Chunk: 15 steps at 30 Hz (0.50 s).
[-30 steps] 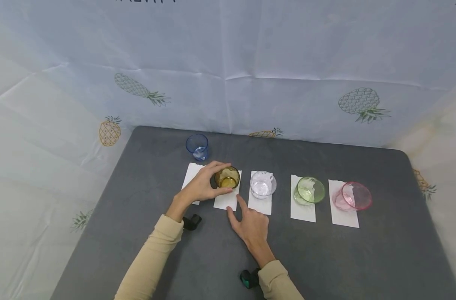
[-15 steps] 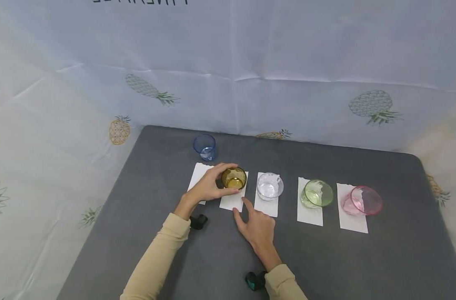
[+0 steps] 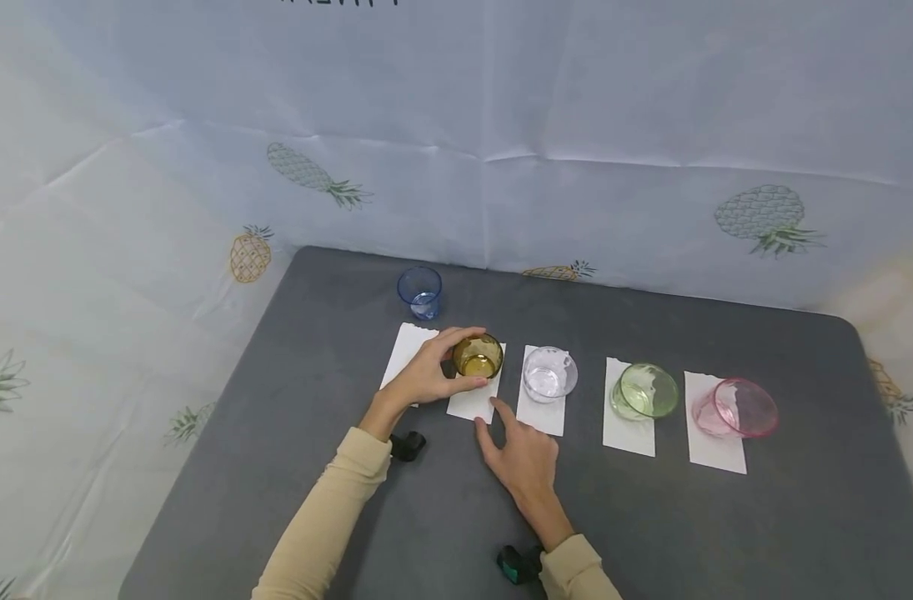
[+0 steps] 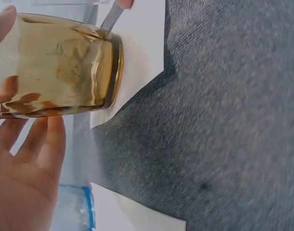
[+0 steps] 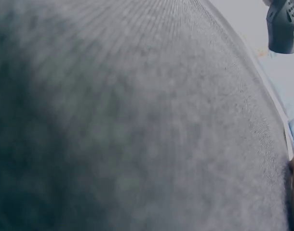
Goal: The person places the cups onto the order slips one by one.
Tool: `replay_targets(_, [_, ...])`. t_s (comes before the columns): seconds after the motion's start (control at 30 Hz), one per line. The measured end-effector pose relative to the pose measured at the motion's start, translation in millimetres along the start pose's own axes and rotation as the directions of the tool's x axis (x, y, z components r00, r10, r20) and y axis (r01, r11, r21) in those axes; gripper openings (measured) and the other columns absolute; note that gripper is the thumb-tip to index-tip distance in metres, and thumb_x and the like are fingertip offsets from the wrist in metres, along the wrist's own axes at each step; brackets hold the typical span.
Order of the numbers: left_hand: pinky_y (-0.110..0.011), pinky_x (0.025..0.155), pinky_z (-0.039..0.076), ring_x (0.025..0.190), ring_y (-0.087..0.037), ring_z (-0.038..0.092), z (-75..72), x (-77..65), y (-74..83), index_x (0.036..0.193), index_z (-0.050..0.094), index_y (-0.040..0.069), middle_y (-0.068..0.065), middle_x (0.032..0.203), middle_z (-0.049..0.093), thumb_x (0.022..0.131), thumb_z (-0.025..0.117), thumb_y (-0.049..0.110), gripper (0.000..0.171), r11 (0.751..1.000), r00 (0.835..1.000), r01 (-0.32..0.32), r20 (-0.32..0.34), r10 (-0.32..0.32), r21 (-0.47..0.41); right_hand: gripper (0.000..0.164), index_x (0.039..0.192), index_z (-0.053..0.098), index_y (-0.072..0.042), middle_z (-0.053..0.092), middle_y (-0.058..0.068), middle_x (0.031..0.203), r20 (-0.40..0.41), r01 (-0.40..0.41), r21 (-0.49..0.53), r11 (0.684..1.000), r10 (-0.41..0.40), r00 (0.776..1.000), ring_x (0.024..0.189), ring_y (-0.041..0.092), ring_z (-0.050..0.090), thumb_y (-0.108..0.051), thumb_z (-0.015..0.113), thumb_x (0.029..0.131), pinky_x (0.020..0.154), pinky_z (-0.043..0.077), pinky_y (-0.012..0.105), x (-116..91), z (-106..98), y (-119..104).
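Note:
My left hand (image 3: 428, 372) curls round an amber glass (image 3: 478, 357), thumb on the near side and fingers on the far side. In the left wrist view the amber glass (image 4: 55, 67) has its base at a white paper slip (image 4: 142, 57); a fingertip and a narrow grey strip, perhaps a shadow, show beside the base. My right hand (image 3: 527, 458) lies low at the near end of that paper slip (image 3: 471, 406), index finger and thumb stretched out and apart. The right wrist view shows mostly blurred grey table, with part of the left wrist's camera at upper right.
A blue glass (image 3: 420, 293) stands behind the leftmost paper slip (image 3: 407, 354). To the right, a clear glass (image 3: 549, 374), a green glass (image 3: 644, 392) and a pink glass (image 3: 735, 408) each stand on a slip. A pineapple-print cloth (image 3: 539, 217) hangs behind the grey table (image 3: 276, 400).
The whole scene has shifted right in the head view as the camera turned. Both hands and the amber glass keep nearly the same place on the table.

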<state>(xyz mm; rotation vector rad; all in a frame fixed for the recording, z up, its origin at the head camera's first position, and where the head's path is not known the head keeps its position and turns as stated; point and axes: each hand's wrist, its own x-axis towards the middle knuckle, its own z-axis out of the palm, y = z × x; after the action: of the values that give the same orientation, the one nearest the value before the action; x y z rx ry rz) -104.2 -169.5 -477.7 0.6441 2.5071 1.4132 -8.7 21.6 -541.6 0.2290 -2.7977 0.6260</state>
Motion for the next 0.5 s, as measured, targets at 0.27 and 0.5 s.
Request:
replay_targets(0.27, [-0.053,0.110,0.049,0.132,-0.030,0.055,2.8,-3.5,-2.0,0.152,0.048,0.008,-0.012,0.148,0.054,0.085,0.083,0.021,0.077,1.000,0.999,0.008,-0.041,-0.009,-0.016,0.035,0.114,0.077,-0.018,0.046,-0.004,0.043,-0.026,0.024,0.042,0.999,-0.023,0.999,0.043,0.002,0.019,-0.041,0.077,0.088,0.043,0.011,0.019,-1,-2,-2])
replay_targets(0.5, [-0.050,0.111,0.048,0.132,-0.028,0.056,5.8,-1.9,-0.6,0.153,0.047,0.008,-0.011,0.147,0.055,0.086,0.082,0.027,0.078,0.999,0.999,-0.015,-0.038,0.017,0.046,0.031,0.113,0.078,-0.018,0.031,-0.013,0.048,0.041,-0.004,0.179,0.984,-0.003,0.999,0.045,-0.002,0.017,-0.036,0.079,0.088,0.044,0.012,0.017,1,-12,-9])
